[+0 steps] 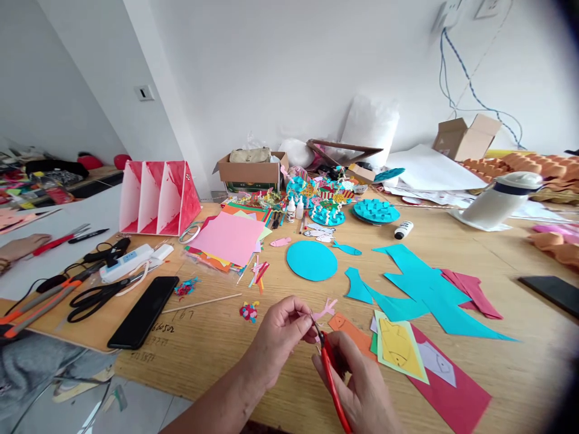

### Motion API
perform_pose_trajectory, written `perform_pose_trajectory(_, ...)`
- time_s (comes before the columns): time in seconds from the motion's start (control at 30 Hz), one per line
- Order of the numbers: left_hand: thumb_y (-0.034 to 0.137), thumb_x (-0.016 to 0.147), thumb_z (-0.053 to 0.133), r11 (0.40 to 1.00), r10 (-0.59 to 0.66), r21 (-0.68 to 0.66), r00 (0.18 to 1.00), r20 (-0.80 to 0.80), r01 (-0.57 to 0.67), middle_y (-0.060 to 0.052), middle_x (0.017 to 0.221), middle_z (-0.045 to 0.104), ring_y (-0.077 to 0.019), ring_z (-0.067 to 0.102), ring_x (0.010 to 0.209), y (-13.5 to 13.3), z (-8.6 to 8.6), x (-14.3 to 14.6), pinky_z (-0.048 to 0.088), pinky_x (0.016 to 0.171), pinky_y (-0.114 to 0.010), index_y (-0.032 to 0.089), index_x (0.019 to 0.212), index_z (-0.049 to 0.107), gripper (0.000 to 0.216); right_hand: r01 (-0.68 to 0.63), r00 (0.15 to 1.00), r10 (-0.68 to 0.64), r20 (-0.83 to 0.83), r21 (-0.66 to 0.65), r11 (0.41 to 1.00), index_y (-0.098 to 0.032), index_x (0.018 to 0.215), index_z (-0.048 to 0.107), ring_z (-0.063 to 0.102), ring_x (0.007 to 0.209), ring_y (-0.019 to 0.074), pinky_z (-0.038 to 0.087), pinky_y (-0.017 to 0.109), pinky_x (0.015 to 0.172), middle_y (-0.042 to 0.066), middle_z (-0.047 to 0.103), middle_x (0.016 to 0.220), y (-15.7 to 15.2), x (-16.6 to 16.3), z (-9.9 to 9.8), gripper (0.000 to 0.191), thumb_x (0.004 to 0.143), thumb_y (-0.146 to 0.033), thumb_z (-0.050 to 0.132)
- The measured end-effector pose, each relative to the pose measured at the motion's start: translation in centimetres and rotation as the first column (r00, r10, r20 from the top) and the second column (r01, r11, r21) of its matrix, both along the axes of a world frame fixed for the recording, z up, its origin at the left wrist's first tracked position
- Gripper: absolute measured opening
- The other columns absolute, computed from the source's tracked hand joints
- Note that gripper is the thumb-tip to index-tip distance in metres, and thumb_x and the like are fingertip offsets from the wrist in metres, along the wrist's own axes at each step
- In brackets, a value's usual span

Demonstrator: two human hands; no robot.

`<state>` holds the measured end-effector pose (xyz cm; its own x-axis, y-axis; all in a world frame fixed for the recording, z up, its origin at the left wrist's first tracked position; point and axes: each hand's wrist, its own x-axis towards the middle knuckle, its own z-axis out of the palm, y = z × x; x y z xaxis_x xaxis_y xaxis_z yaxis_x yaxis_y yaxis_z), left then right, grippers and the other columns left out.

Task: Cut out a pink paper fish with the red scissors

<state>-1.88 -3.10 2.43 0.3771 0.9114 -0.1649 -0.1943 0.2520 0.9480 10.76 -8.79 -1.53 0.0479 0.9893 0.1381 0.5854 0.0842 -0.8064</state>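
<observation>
My left hand [281, 337] is closed, thumb and fingers pinching a small piece of pink paper [326, 309] whose branched end sticks out beyond the fingertips. Part of that paper is hidden by my fingers. Red-handled scissors [332, 386] are in my right hand [362, 386], with their blades at the pink paper. Just beyond lie an orange paper with a drawn fish [355, 336], a yellow fish drawing [398, 342] on pale green paper, and a lilac fish drawing [436, 361] on a red sheet [465, 398]. A blue paper circle [312, 260] lies flat ahead of my hands.
Blue paper offcuts [425, 289] spread to the right. On the left are a black phone [143, 313], black scissors [97, 295], a power strip [129, 262] and stacked coloured paper [230, 236]. Glue bottles [291, 211] stand farther back. Another person's hand [22, 247] is at far left.
</observation>
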Motion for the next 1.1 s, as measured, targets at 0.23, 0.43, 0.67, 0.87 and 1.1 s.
perform_pose_trajectory(0.23, 0.030, 0.069, 0.062, 1.000, 0.004, -0.007, 0.998, -0.058, -0.005, 0.000, 0.060, 0.057, -0.0105, 0.052, 0.059, 0.0, 0.0, -0.2, 0.043, 0.060, -0.023, 0.014, 0.066, 0.054, 0.018, -0.017, 0.999, 0.016, 0.032, 0.029, 0.999, -0.022, 0.064, 0.043, 0.040, 0.045, 0.0118, 0.033, 0.020, 0.041, -0.005, 0.040, 0.052, 0.2, -0.1, -0.3, 0.022, 0.080, -0.037, 0.048)
perform_pose_trajectory(0.43, 0.031, 0.068, 0.063, 0.999, -0.012, -0.032, 0.997, -0.079, 0.009, 0.000, 0.058, 0.056, -0.0099, 0.052, 0.056, 0.0, -0.3, -0.5, 0.042, 0.058, -0.023, 0.014, 0.067, 0.054, 0.019, 0.012, 0.998, -0.016, 0.061, 0.065, 0.998, -0.022, 0.061, 0.041, 0.038, 0.043, 0.0114, 0.031, 0.020, 0.039, -0.006, 0.040, 0.049, 0.1, -0.2, -0.7, 0.026, 0.080, -0.039, 0.050)
perform_pose_trajectory(0.67, 0.034, 0.069, 0.062, 0.999, -0.017, -0.037, 0.997, -0.072, 0.014, 0.000, 0.059, 0.057, -0.0106, 0.053, 0.056, -0.3, -1.1, -1.3, 0.038, 0.055, -0.022, 0.015, 0.068, 0.053, 0.021, -0.021, 0.996, 0.016, 0.084, 0.054, 0.998, -0.022, 0.061, 0.041, 0.039, 0.041, 0.0110, 0.033, 0.020, 0.038, -0.005, 0.042, 0.047, -0.1, -0.2, -1.2, 0.028, 0.080, -0.041, 0.049)
perform_pose_trajectory(0.87, 0.031, 0.072, 0.060, 1.000, -0.021, -0.024, 0.997, -0.071, 0.019, -0.001, 0.063, 0.058, -0.0101, 0.052, 0.058, -0.4, -1.5, -1.8, 0.041, 0.059, -0.023, 0.015, 0.069, 0.053, 0.018, -0.038, 0.997, 0.038, 0.071, 0.003, 0.999, -0.022, 0.059, 0.039, 0.038, 0.043, 0.0108, 0.034, 0.019, 0.039, -0.005, 0.042, 0.048, -0.4, -0.4, -1.1, 0.030, 0.080, -0.042, 0.048)
perform_pose_trajectory(1.1, 0.034, 0.070, 0.062, 0.999, -0.011, -0.036, 0.998, -0.069, 0.009, -0.001, 0.064, 0.057, -0.0108, 0.052, 0.060, -0.5, -1.7, -2.2, 0.042, 0.061, -0.024, 0.015, 0.069, 0.052, 0.022, -0.050, 0.998, 0.051, 0.038, -0.019, 0.999, -0.022, 0.057, 0.036, 0.035, 0.042, 0.0100, 0.031, 0.018, 0.038, -0.006, 0.039, 0.046, -0.5, -0.6, -1.0, 0.031, 0.078, -0.041, 0.047)
